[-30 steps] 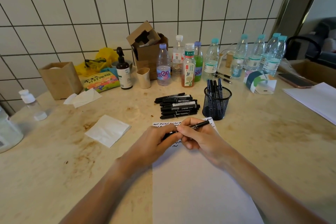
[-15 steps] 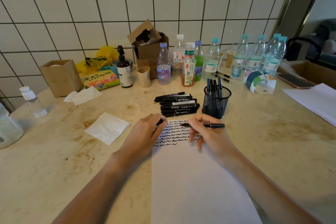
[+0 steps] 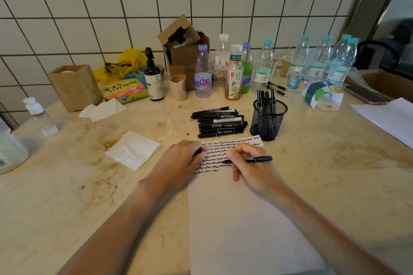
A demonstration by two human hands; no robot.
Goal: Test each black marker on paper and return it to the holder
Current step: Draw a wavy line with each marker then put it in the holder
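Note:
A white sheet of paper (image 3: 241, 219) lies in front of me, its top covered with rows of black squiggles. My right hand (image 3: 250, 167) holds an uncapped black marker (image 3: 257, 159) with the tip touching the paper among the squiggles. My left hand (image 3: 178, 163) rests on the paper's left edge, fingers closed on the marker's black cap (image 3: 198, 152). Several black markers (image 3: 220, 121) lie in a pile beyond the paper. To their right, a black mesh holder (image 3: 269, 119) contains several markers standing upright.
Along the tiled wall stand several plastic bottles (image 3: 234, 71), an open cardboard box (image 3: 185, 51), a pump bottle (image 3: 153, 76) and a wooden box (image 3: 74, 87). A folded napkin (image 3: 133, 149) lies to the left. More paper (image 3: 388, 118) and a phone (image 3: 366, 95) are at the right.
My hands pulled the cap off the marker. The left hand moved aside with the cap; the right hand lowered the tip onto the paper. The camera view shifted slightly.

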